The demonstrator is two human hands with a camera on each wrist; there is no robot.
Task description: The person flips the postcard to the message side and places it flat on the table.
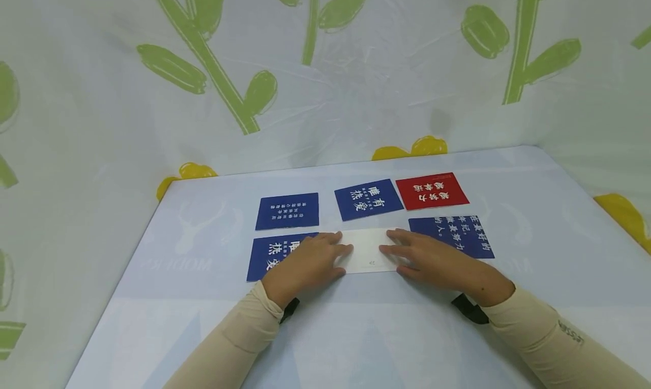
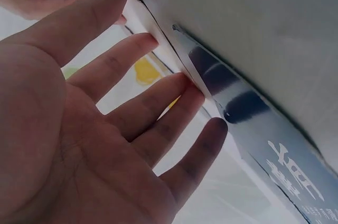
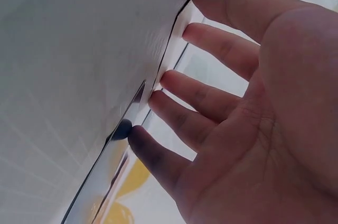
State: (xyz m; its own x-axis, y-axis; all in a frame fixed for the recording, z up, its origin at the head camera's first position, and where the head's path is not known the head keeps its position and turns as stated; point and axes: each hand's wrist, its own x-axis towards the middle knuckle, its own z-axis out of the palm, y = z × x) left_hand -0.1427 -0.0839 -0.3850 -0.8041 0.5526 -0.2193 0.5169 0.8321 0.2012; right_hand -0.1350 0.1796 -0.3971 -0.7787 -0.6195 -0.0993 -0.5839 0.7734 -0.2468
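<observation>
Beige fabric sleeves [image 1: 539, 332] are aiming at white rectangular paper [image 1: 366, 249], left hand [image 1: 309, 260] touching nine o'clock, right hand [image 1: 434, 259] three (fingers extended, ungrasping).

The left forearm [image 1: 230, 338] and right forearm [image 1: 551, 332] angled inward; the left hand [image 1: 311, 260] and right hand [image 1: 434, 260] lay palm-down, fingers [image 2: 113, 61] loosely spread.

White card [image 1: 364, 250], 4 white-lettered blue cards [image 1: 287, 211], 1 white-lettered red card [image 1: 432, 191].

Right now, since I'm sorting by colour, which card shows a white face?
The white card between the left hand and right hand; the others are four blue cards and one red card.
</observation>
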